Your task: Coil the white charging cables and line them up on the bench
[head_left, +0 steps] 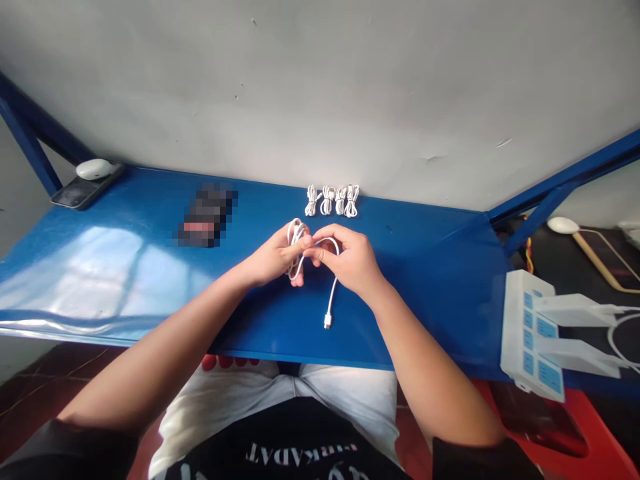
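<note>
My left hand (279, 255) is closed around the looped part of a white USB cable (336, 267), over the middle of the blue table (425, 287). With thumb and fingers pinched, my right hand (349, 255) grips the same cable just beside the loops, its fingertips meeting the left thumb. A free length curves down from the right fingers and ends in a white plug (327, 321). Behind my hands, several bundled white cables (327, 200) lie in a row near the wall.
A dark pixelated item (207, 213) lies left of my hands. At the far left, a white rounded object (95, 169) rests on a phone (80, 190). To the right stands a white power strip (520, 333) with plugged-in adapters (575, 310). Blue frame bars (565, 180) rise at the sides.
</note>
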The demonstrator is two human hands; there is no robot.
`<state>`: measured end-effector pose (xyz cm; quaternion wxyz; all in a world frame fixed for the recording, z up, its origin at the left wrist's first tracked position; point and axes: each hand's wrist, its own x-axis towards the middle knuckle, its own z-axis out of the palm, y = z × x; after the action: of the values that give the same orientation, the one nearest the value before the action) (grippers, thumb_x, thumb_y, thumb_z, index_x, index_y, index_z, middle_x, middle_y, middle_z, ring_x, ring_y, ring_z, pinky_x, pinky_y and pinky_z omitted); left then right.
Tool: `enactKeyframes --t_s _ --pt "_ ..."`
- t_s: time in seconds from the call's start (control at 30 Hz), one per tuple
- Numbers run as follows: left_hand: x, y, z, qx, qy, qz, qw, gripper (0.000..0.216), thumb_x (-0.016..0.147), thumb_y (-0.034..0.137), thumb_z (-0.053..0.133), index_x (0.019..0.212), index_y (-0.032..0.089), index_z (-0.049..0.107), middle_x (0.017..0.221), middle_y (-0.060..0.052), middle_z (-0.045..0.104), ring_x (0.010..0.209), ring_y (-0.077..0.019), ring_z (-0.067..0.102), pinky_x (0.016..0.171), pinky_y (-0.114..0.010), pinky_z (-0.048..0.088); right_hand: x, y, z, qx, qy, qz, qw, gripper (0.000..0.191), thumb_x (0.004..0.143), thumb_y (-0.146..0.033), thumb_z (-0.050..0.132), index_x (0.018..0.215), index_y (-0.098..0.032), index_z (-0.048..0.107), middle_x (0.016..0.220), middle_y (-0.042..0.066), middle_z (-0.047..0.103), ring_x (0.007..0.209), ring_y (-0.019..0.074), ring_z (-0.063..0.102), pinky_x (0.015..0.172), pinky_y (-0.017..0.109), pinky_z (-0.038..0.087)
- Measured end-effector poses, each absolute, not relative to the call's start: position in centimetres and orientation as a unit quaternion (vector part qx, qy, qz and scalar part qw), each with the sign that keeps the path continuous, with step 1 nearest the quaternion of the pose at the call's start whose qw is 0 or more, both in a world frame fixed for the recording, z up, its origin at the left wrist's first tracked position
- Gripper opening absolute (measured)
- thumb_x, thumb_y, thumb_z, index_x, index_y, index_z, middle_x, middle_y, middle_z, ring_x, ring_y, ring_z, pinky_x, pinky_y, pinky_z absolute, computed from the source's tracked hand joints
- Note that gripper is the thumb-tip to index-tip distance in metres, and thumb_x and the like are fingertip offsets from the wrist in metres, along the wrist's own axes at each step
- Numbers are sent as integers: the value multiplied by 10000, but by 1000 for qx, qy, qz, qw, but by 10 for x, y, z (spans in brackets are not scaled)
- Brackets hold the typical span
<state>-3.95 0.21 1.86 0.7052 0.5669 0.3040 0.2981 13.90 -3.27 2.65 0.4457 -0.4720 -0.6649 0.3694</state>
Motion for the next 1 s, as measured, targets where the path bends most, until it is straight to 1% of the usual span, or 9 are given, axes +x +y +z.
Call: enactKeyframes --t_s 0.2,0.3,0.4,0.47,0.6,0.67,0.73,0.83,1.0 --pt "-35 -7 21 499 220 248 801 583 855 770 520 914 190 502 681 38 501 366 -29 361 342 -176 313 135 -32 26 -482 -569 402 532 476 682 -592 850 887 -237 608 741 -1 679 665 171 670 634 311 552" --pt "-36 -8 26 457 214 243 829 571 846 757 553 851 189 499 586 79 358 382 -26 281 364 -160 255 134 -32 30 -471 -544 418 554 397 768 -563 795 896 -229 623 791 25 711 757 187 706 722 331 586" --pt "-38 -7 29 431 232 261 832 423 867 580 692 870 197 513 547 100 293 398 -27 238 384 -145 221 134 -33 33 -448 -546 423 568 301 849 -483 744 965 -218 663 923 55 751 876 205 735 833 360 598" --pt "-38 -6 27 431 247 255 829 372 873 485 730 821 193 506 526 98 300 402 -34 251 391 -155 240 134 -34 32 -444 -556 414 568 279 859 -452 739 999 -218 682 994 64 759 944 217 738 872 372 599" --pt "-34 -5 17 536 288 290 739 447 911 520 664 678 171 511 486 31 443 445 -77 418 441 -203 351 131 -34 24 -453 -573 400 554 254 890 -436 704 1023 -220 698 1023 65 761 977 221 736 893 376 602" --pt "-31 -6 13 598 328 343 646 405 908 510 673 724 161 579 493 12 517 461 -87 463 465 -210 367 129 -33 22 -455 -577 388 556 226 912 -413 681 1026 -221 709 1026 63 759 975 217 736 902 374 599" --pt "-30 -6 13 627 360 386 573 321 874 470 730 883 160 646 499 28 552 445 -86 465 466 -210 358 128 -32 21 -455 -585 363 565 182 930 -376 663 1007 -225 727 1023 59 755 983 215 729 903 370 593" --pt "-30 -5 15 642 380 414 521 368 827 434 788 1039 155 672 498 46 568 430 -89 462 474 -219 357 128 -32 22 -452 -606 306 578 143 943 -330 648 966 -239 756 1022 52 735 990 206 705 883 360 584" --pt "-32 1 7 694 350 406 481 322 830 445 779 935 147 716 640 6 634 573 -111 534 573 -235 416 129 -32 20 -456 -615 302 569 125 933 -321 665 963 -240 756 975 36 731 898 184 691 779 332 569"
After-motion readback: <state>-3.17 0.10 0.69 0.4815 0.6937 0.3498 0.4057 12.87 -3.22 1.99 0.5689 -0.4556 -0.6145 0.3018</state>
